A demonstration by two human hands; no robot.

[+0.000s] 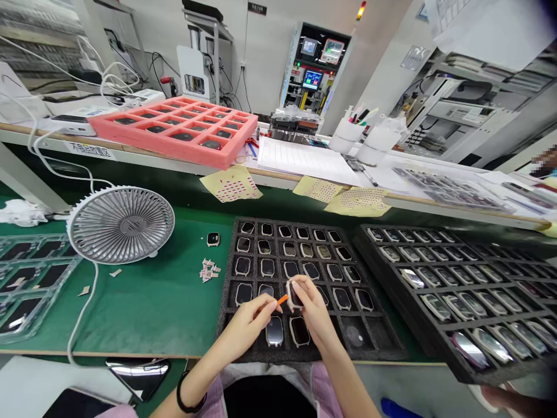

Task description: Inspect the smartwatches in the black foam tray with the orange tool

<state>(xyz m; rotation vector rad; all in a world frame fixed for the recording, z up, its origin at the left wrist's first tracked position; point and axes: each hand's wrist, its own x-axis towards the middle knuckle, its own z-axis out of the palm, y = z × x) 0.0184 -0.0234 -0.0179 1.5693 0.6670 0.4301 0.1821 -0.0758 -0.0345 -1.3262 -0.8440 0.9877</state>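
"On the green bench [183, 316], what sits nearest the person?"

"A black foam tray [229, 278], most of its compartments holding watch-shaped devices. A second dark tray [409, 307], also loaded, is to its right."

"And the hands?"

"Above the first tray. The right hand [314, 310] grips one watch piece [294, 297] between thumb and fingers, raised over the compartments. The left hand [251, 320] pinches a small orange tool [282, 299], its tip by the piece's edge. Whether they touch, I cannot tell."

"What else is on the green?"

"A round grey fan [133, 225] with a white cable, and, nearer the tray, a little heap of paper scraps [209, 270] with a lone device [213, 238] just beyond it."

"Higher up?"

"A shelf [148, 161] runs across, bearing a pink foam tray [161, 144] and a lined sheet [300, 158]. Yellow papers [231, 183] hang from its edge. Behind, against a pale wall [267, 55], stands a cabinet [289, 72] with lit screens."
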